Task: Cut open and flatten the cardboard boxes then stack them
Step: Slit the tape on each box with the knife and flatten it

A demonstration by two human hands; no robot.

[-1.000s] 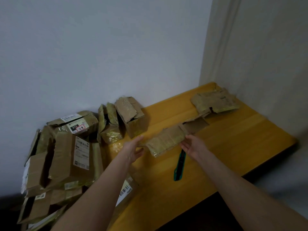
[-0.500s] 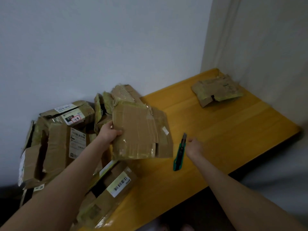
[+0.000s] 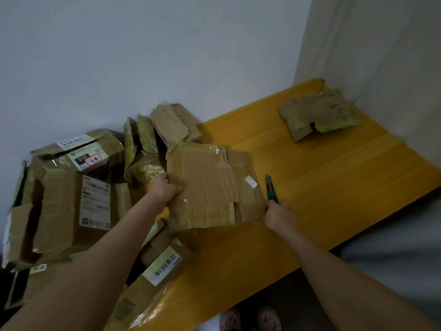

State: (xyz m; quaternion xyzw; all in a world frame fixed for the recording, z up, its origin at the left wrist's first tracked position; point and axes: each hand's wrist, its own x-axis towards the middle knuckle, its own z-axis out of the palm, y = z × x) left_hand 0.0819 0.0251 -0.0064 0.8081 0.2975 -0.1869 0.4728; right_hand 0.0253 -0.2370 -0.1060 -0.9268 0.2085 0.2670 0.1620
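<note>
Over the table, hands grip a taped box and knife.

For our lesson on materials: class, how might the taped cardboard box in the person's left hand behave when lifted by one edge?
The box is probably light: the left hand holds it by one edge. It is likely fairly stiff, since it shows little sag, though its creased, torn flaps may flop. The glossy tape could feel slippery.

The right hand hides the lower handle of the cutter, and the fingers of the left hand lie hidden behind the held box. Label print at centre left is unreadably small.
</note>
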